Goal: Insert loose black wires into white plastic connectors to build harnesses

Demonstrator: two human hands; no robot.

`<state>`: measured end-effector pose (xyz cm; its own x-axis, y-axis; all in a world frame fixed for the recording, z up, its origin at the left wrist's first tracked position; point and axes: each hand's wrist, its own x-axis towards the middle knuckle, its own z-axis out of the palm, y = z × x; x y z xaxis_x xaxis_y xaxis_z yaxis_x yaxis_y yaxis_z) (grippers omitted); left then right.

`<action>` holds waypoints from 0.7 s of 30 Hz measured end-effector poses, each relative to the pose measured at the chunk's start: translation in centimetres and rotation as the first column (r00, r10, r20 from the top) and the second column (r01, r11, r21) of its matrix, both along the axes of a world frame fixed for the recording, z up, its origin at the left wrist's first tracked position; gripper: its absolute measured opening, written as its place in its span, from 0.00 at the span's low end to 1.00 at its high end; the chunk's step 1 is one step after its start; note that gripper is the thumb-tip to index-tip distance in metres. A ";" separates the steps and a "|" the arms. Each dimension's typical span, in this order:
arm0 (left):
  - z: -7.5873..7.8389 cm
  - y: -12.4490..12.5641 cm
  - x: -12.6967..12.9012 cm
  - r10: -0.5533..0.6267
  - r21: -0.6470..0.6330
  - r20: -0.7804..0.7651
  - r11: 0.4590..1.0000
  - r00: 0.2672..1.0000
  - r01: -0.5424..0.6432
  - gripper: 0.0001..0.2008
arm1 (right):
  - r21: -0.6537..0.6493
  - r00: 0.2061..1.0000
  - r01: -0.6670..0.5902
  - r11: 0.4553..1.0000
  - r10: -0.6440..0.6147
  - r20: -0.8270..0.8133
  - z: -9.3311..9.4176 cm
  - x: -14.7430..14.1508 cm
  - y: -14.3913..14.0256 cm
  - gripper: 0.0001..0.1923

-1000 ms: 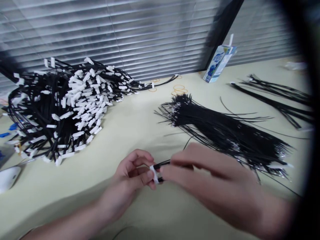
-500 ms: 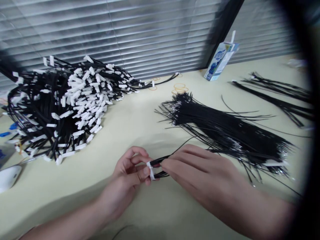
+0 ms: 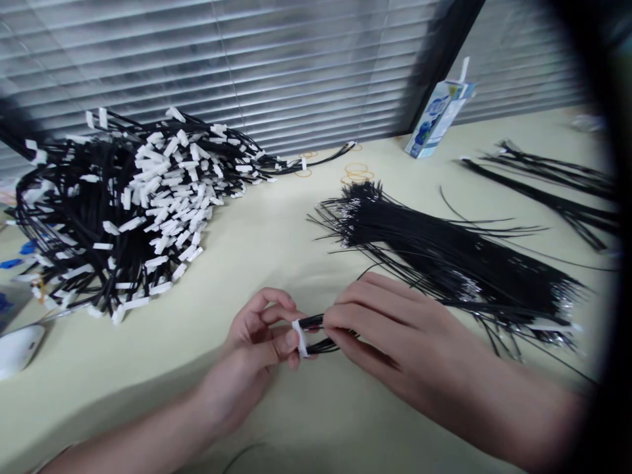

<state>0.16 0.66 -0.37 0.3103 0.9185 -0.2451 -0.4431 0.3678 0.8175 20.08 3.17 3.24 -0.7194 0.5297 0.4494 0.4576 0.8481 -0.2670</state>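
Between thumb and fingers, my left hand pinches a white connector housing. Thin black wires run out of its right side in two groups, with a small dark red bit between them. My right hand is closed around these wires a short way from the connector; its fingertips are partly hidden behind the knuckles. Just beyond the right hand lies a thick bundle of loose black wires with bare metal ends.
A big heap of black cables with white connectors fills the back left. A drink carton stands near the window blinds. Rubber bands lie at the back, more black cables at right, a white mouse at left.
My right hand has slid slightly right along the wires, so more wire shows beside the connector. The left hand keeps its pinch on the connector.
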 end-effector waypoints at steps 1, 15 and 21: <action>0.0 0.0 0.0 0.000 0.000 0.000 1.000 1.000 0.000 0.10 | -0.006 1.000 -0.003 1.000 0.003 0.006 0.0 0.0 0.0 0.13; 0.0 -0.1 0.0 -0.017 0.019 -0.072 1.000 0.997 0.019 0.09 | 0.150 0.974 -0.136 0.979 0.105 0.199 -0.7 -0.1 -0.4 0.12; -0.1 -0.2 0.1 -0.050 0.068 -0.155 0.996 0.987 0.061 0.09 | -0.059 0.992 -0.022 0.998 0.015 -0.124 -0.4 -0.6 0.4 0.12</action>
<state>0.23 0.50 -0.44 0.3252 0.9181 -0.2267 -0.2916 0.3254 0.8995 19.45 3.55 2.88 -0.6703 0.5452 0.5034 0.4022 0.8370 -0.3710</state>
